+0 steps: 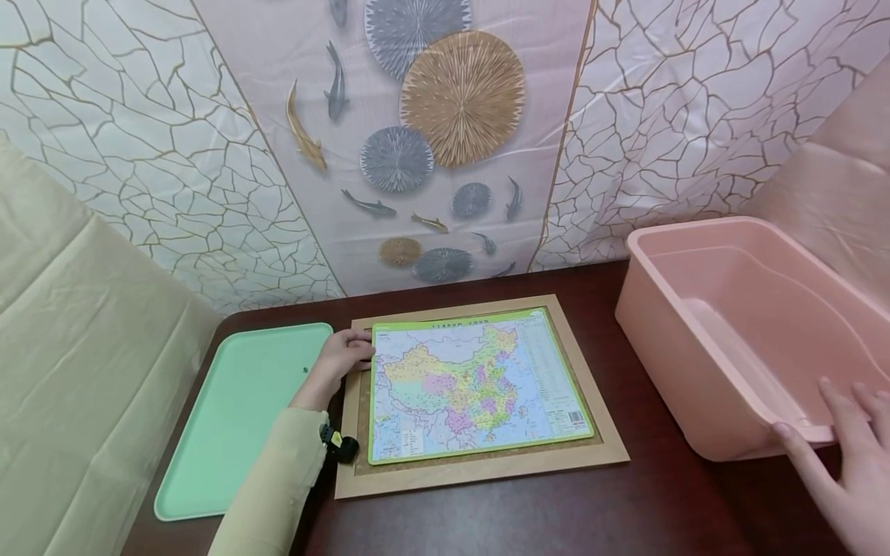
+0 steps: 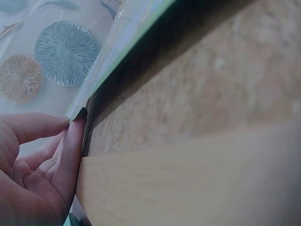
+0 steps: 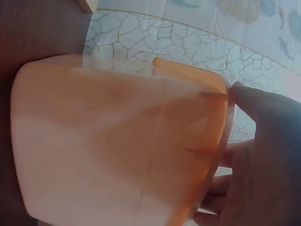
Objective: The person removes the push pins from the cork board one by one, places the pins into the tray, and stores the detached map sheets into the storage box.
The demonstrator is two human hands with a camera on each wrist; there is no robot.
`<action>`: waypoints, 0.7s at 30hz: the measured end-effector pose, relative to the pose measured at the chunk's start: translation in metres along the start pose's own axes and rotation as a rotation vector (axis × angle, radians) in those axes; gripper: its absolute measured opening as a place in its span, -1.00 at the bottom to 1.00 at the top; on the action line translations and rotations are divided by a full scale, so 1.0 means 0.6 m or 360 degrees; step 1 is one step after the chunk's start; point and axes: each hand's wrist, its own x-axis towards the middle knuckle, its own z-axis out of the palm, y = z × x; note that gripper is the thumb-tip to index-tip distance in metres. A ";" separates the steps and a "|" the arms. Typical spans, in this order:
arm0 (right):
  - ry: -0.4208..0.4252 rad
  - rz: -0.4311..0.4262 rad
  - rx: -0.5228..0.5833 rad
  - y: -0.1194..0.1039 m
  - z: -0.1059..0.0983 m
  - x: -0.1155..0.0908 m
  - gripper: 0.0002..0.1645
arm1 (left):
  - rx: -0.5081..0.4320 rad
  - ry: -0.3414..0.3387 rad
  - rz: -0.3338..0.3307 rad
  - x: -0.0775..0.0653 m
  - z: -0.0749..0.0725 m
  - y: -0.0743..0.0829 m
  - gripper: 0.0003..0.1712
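Observation:
A map sheet (image 1: pixel 445 401) with a green border lies over a cork board (image 1: pixel 487 457) that has a light wooden frame (image 1: pixel 480 483). My left hand (image 1: pixel 342 357) pinches the sheet's left edge between thumb and finger. From the left wrist view, the sheet (image 2: pixel 127 42) stands tilted off the cork surface (image 2: pixel 197 94), with a dark gap under it. At the right, my right hand (image 1: pixel 851 471) grips the near rim of a pink plastic bin (image 1: pixel 684 363). Its fingers reach over the rim to the inside; the right wrist view shows the bin wall (image 3: pixel 94 141) close up.
A mint-green tray (image 1: pixel 236 417) lies left of the framed board, with a small dark speck on it. Everything stands on a dark brown table (image 1: pixel 528 517). Behind is a patterned backdrop (image 1: pixel 473 208), and a beige covering (image 1: pixel 83 309) hangs at the left.

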 end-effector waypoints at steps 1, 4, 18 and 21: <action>0.0011 -0.0002 0.0007 0.001 0.001 -0.001 -0.26 | 0.0000 0.0002 0.0001 0.001 0.000 -0.001 -0.46; 0.0037 0.0000 0.0039 0.002 0.005 -0.003 -0.28 | -0.0001 0.0012 -0.0002 0.001 0.002 -0.001 -0.46; 0.0084 0.0019 0.0032 0.000 0.012 -0.007 -0.32 | 0.0005 -0.0021 0.0065 -0.005 0.004 -0.002 -0.44; 0.0090 0.0017 0.0032 0.000 0.013 -0.007 -0.32 | 0.0019 -0.0043 0.0079 -0.007 0.004 -0.003 -0.43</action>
